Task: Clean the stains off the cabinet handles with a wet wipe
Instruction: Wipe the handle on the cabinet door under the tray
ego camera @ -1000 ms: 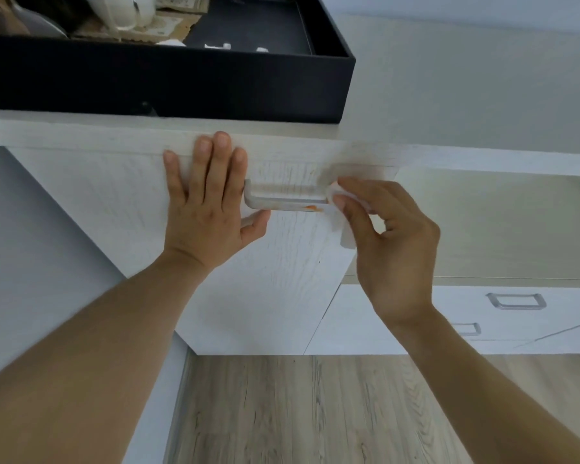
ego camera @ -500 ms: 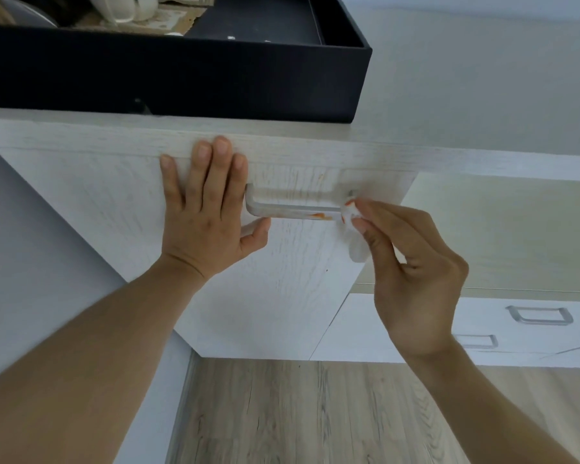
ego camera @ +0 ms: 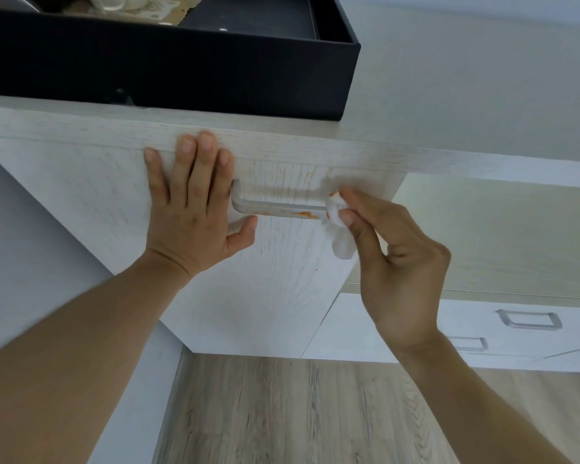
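Pinching the wet wipe [ego camera: 337, 216] between thumb and fingertips, the right hand [ego camera: 399, 259] at centre right of the frame now presses it on the right end of the cabinet handle [ego camera: 282, 209]; a second ago the wipe sat a little higher against that same end, and it now carries orange smears, so some stain has come off onto it; an orange patch [ego camera: 304, 214] shows on the underside of the bar just left of the wipe, much as it was, which I judge means the stroke has not yet reached it and the wipe must travel left along the bar; the left hand [ego camera: 191, 209], left of centre, lies flat with straight fingers on the door front [ego camera: 275, 289], touching the handle's left bend, holding nothing, and has kept its place to steady the door; faint orange specks mark the door above the bar; farther off, at lower right, two more handles [ego camera: 529, 319] wait on the drawers; at upper left a black tray [ego camera: 181, 72] rests on the cabinet top.
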`<state>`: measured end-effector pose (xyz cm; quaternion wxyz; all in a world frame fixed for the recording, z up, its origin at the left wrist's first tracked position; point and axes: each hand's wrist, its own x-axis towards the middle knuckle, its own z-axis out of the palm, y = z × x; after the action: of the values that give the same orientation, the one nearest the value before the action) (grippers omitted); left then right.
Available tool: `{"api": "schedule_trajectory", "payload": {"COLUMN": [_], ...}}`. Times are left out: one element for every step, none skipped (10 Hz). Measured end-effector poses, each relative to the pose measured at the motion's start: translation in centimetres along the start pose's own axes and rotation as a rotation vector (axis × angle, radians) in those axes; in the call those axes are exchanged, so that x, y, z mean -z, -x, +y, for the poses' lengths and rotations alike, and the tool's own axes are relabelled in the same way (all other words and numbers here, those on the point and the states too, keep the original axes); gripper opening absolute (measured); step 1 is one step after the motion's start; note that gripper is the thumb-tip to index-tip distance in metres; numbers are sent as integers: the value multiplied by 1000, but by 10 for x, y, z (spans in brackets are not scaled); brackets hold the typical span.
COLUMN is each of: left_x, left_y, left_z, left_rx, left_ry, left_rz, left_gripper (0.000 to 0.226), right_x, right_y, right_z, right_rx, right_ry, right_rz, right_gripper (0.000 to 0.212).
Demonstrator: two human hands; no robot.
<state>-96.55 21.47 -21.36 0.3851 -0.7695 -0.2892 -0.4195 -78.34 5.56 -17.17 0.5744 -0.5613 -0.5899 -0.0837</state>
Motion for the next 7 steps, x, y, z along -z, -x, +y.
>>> {"api": "schedule_trajectory", "payload": {"left_x": [0, -1, -1, -1, -1, -1, -1], "left_y": [0, 0, 0, 0, 1, 0, 1], "left_z": [-1, -1, -2, -2, -2, -1, 0], "left_rx": [1, -3, -1, 4, 6, 9, 9], "left_ry": [-4, 1, -8, -9, -12, -5, 2], "left_rz": [0, 2, -3, -6, -8, -10, -8], "left_gripper": [91, 91, 93, 93, 94, 93, 93], "right_x": [1, 8, 8, 6, 2, 0, -1], "right_y": [6, -1, -9, -6, -9, -7, -11], "right_z": [-2, 3, 6, 7, 6, 4, 3], "right_rx": [70, 227, 284, 294, 270, 233, 236], "right_ry": [25, 51, 105, 130, 108, 81, 81], "right_rz": [20, -20, -66, -47, -2, 16, 22], "right_gripper": [25, 20, 16, 15, 12, 11, 11]}}
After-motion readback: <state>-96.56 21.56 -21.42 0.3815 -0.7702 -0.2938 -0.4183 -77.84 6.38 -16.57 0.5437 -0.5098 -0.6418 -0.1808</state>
